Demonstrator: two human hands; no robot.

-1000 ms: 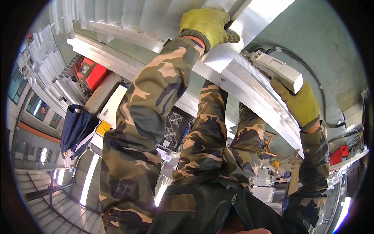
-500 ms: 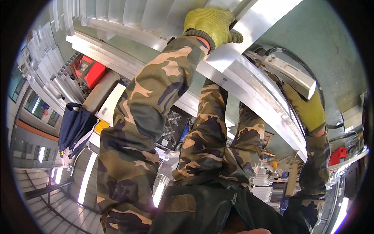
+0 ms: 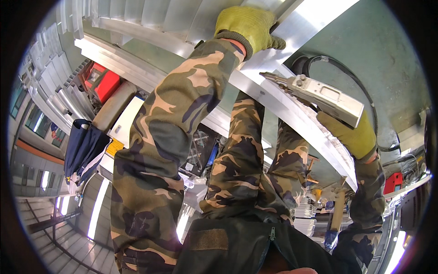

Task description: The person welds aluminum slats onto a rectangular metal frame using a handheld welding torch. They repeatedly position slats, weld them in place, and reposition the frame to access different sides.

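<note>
When checked for markings, noted a small dark spot on the near face of the aluminium bar (image 3: 296, 121), too small to identify as print or hole. Noted also a brown patch (image 3: 209, 239) on the dark jacket front.

Observed a yellow-gloved left hand (image 3: 246, 27) laid back-up on the wide aluminium profile (image 3: 315, 20), thumb along its bright surface; cannot tell how far the hidden fingers close. Found the yellow-gloved right hand (image 3: 358, 134) wrapped about the rear underside of a pale handheld tool (image 3: 328, 96), fingers partly hidden behind the body. Sighted the narrow tool nose above the aluminium bar, near the left hand; contact cannot be confirmed.

Recorded a black cable (image 3: 357, 77) curving across the green floor (image 3: 406, 91) just beyond the tool. Located the person's camouflage-clad legs below the aluminium bar, with a twin-fan black unit (image 3: 197, 148) beside them.

Listed at left a red-cased machine (image 3: 106, 86), a white cabinet (image 3: 125, 121) with contents hidden, and navy cloth (image 3: 86, 150); at far right, a red box (image 3: 393, 182), interior likewise hidden.
</note>
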